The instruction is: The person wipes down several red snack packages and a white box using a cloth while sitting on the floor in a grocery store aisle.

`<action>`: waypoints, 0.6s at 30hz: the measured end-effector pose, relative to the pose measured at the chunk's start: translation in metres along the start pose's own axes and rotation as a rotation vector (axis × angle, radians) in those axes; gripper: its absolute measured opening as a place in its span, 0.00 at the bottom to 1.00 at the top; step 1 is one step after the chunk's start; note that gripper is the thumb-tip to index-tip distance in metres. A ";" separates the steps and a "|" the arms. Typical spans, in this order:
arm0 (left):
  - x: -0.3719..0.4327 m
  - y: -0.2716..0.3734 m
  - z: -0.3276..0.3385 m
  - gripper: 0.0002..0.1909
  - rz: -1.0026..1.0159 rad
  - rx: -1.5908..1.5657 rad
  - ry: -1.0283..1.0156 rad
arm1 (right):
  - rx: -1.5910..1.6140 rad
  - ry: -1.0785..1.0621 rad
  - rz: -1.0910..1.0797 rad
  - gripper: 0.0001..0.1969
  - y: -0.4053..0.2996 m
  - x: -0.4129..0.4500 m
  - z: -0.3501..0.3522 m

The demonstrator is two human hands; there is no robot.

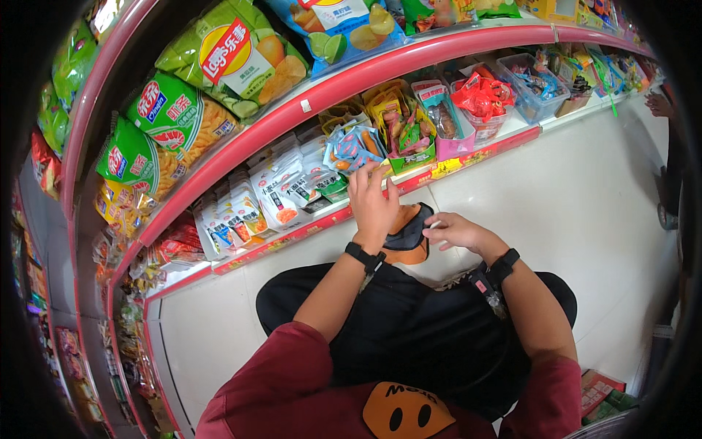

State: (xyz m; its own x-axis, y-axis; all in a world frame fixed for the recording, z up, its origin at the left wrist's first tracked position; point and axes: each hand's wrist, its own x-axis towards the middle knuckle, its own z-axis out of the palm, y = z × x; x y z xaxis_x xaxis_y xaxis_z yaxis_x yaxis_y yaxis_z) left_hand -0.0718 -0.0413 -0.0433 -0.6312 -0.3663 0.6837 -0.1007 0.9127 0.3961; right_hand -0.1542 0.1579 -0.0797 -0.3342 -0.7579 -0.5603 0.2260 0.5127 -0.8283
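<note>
My left hand is at the front edge of the low snack shelf, its thumb apart from the fingers. Its fingertips reach the blue snack packets, and no held thing shows in it. A green-fronted box of small packets stands just left of that hand. Lower and to the right, my right hand is half curled above the floor. A small white bit shows at its fingertips; whether it is gripped is unclear. Between my knees lies an orange, dark and white item, partly covered by both hands.
White snack packets fill boxes along the low shelf. Farther right are a yellow-green box, a tub of red packets and a clear plastic bin. A red shelf rail overhangs them. Another person's hand appears at the right.
</note>
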 end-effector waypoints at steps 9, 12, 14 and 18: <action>-0.003 -0.003 -0.008 0.28 -0.037 0.152 -0.189 | -0.168 0.057 -0.127 0.29 0.019 0.021 0.008; 0.002 -0.007 -0.005 0.23 -0.039 0.230 -0.234 | -0.226 0.059 -0.167 0.29 0.021 0.027 0.012; 0.006 -0.015 0.002 0.20 -0.034 0.212 -0.251 | -0.255 0.058 -0.182 0.28 0.025 0.025 0.014; 0.008 -0.022 0.007 0.14 -0.005 0.211 -0.223 | -0.325 0.036 -0.093 0.29 0.030 0.026 0.008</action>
State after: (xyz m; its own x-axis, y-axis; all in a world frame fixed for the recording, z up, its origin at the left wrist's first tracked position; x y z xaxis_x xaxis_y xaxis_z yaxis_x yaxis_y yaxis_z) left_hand -0.0802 -0.0632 -0.0509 -0.7809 -0.3437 0.5217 -0.2469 0.9369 0.2476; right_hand -0.1492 0.1506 -0.1189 -0.3730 -0.7955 -0.4775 -0.1083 0.5485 -0.8291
